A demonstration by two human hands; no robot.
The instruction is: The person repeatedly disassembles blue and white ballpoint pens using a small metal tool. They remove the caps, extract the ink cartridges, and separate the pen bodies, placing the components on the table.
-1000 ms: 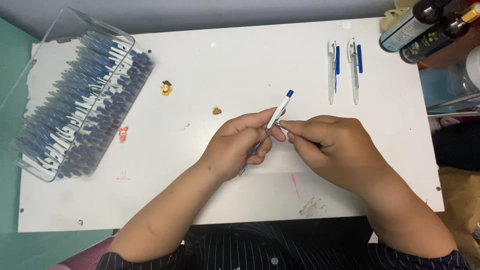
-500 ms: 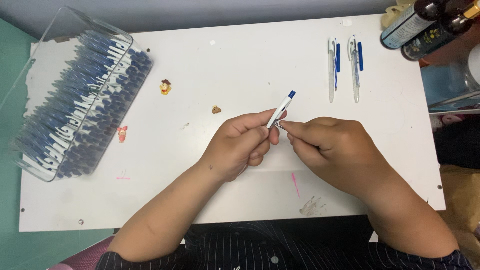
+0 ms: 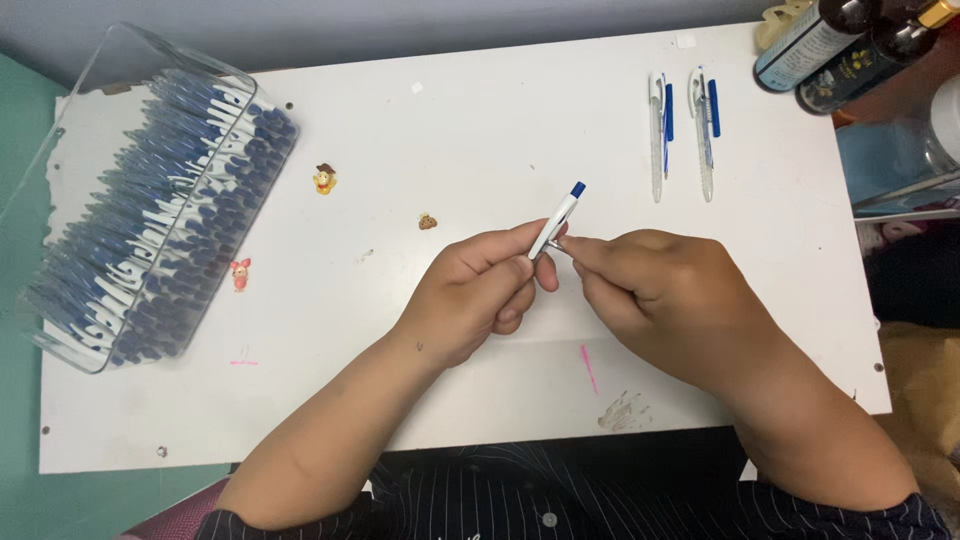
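Left hand (image 3: 478, 290) closed around white pen (image 3: 556, 223), blue tip pointing 1 o'clock; right hand (image 3: 660, 290) pinches its lower end; two finished pens (image 3: 682, 130) at counter (image 3: 480, 120) 1 o'clock.

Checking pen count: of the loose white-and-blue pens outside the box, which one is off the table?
The pen gripped between the left hand and right hand, blue end up. The two other pens lie side by side on the table, untouched.
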